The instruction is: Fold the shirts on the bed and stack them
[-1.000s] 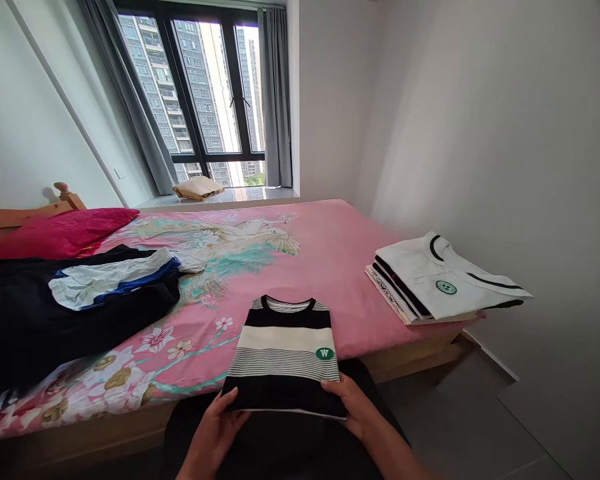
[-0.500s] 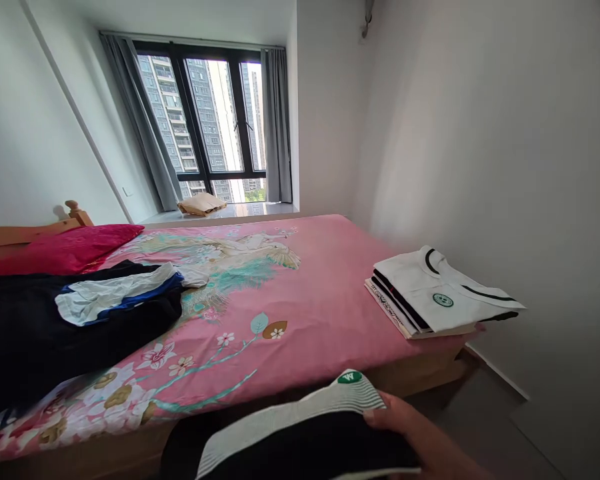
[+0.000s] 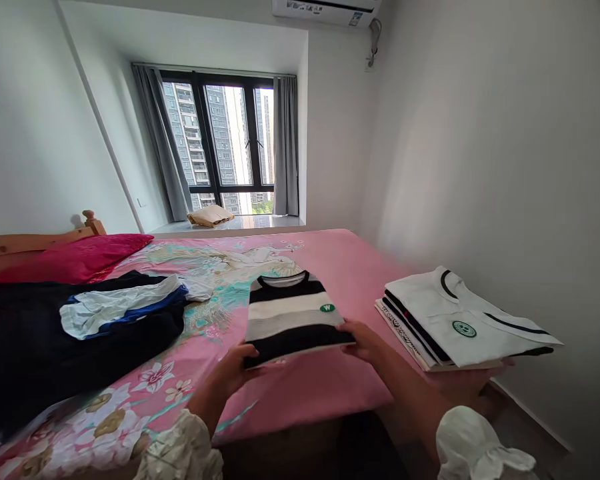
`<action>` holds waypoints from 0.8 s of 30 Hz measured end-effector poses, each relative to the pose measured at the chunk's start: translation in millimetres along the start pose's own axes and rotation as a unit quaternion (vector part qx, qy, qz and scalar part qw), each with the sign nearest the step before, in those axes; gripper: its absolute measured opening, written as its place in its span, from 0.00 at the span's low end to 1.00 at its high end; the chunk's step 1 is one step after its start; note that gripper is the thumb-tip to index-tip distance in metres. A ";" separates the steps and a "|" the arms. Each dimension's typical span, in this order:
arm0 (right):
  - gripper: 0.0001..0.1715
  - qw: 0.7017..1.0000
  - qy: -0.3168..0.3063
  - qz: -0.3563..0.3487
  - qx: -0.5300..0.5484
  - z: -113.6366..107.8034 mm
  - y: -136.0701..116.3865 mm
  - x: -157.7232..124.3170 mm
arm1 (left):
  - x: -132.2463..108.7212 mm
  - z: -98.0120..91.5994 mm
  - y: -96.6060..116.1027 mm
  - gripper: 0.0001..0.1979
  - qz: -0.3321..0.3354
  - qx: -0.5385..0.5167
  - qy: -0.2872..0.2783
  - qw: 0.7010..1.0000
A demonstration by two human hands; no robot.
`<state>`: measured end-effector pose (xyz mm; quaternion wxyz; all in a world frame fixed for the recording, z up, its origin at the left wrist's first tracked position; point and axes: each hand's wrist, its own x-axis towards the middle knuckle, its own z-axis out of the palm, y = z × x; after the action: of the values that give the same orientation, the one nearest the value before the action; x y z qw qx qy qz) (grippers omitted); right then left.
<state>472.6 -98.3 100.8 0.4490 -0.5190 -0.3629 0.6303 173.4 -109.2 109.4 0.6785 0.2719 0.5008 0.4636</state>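
Note:
A folded black-and-white striped shirt [image 3: 290,313] with a green round badge is held level above the pink bedspread [image 3: 330,267]. My left hand [image 3: 233,370] grips its near left corner, fingers closed under it. My right hand [image 3: 363,337] holds its near right edge. A stack of folded shirts [image 3: 460,320], a white one with a green badge on top, lies at the bed's right corner, to the right of my right hand.
A heap of dark unfolded clothes [image 3: 55,340] with a white-and-blue garment [image 3: 120,303] lies on the left of the bed. A red pillow [image 3: 75,257] sits by the wooden headboard. The white wall runs close along the right. A window fills the far end.
The striped shirt went from the bed's near edge down toward my lap, then up and forward. It is now held over the bed, nearer the folded stack. The view has tilted up.

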 end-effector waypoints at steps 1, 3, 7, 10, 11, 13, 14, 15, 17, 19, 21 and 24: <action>0.20 1.000 0.014 0.020 -0.020 -3.3 20.1 6.8 | 6.8 -7.9 -18.2 0.15 -0.011 0.016 0.010 1.000; 0.24 0.997 0.043 0.045 -0.055 -10.5 57.3 14.5 | 15.8 -24.9 -51.6 0.20 -0.029 0.039 0.033 0.998; 0.29 0.989 0.079 0.053 -0.110 -21.3 98.6 23.0 | 24.8 -45.5 -84.4 0.26 -0.041 0.079 0.060 0.994; 0.31 0.982 0.095 0.046 -0.159 -22.8 107.0 30.8 | 30.3 -44.7 -88.8 0.29 -0.011 0.169 0.087 0.982; 0.31 0.978 0.102 0.043 -0.178 -23.0 108.5 32.4 | 31.4 -43.5 -89.6 0.29 0.000 0.198 0.099 0.975; 0.28 0.968 0.117 0.029 -0.221 -24.6 110.6 31.6 | 30.8 -43.2 -91.3 0.28 0.020 0.242 0.116 0.963; 0.26 0.961 0.128 0.018 -0.244 -26.0 110.9 28.9 | 28.9 -44.4 -91.8 0.27 0.031 0.261 0.123 0.957; 0.25 0.953 0.141 0.005 -0.267 -27.1 110.3 24.9 | 26.0 -46.2 -92.0 0.25 0.044 0.282 0.130 0.950; 0.25 0.936 0.170 -0.029 -0.308 -25.8 106.7 14.0 | 18.4 -48.7 -91.5 0.23 0.079 0.322 0.153 0.931; 0.26 0.900 0.185 -0.107 -0.379 -14.9 101.9 2.8 | 11.6 -44.3 -92.1 0.21 0.180 0.406 0.173 0.879; 0.25 0.837 0.161 -0.219 -0.475 6.8 100.3 -5.2 | 9.0 -30.0 -97.1 0.20 0.327 0.526 0.150 0.771; 0.28 0.742 0.070 -0.316 -0.587 44.9 110.4 -8.8 | 14.6 -0.6 -115.7 0.25 0.436 0.681 0.046 0.587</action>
<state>408.2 -143.0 10.6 0.2529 -0.5784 -0.7718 0.0762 215.2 -144.9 6.5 -0.0123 0.8186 0.5221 0.2391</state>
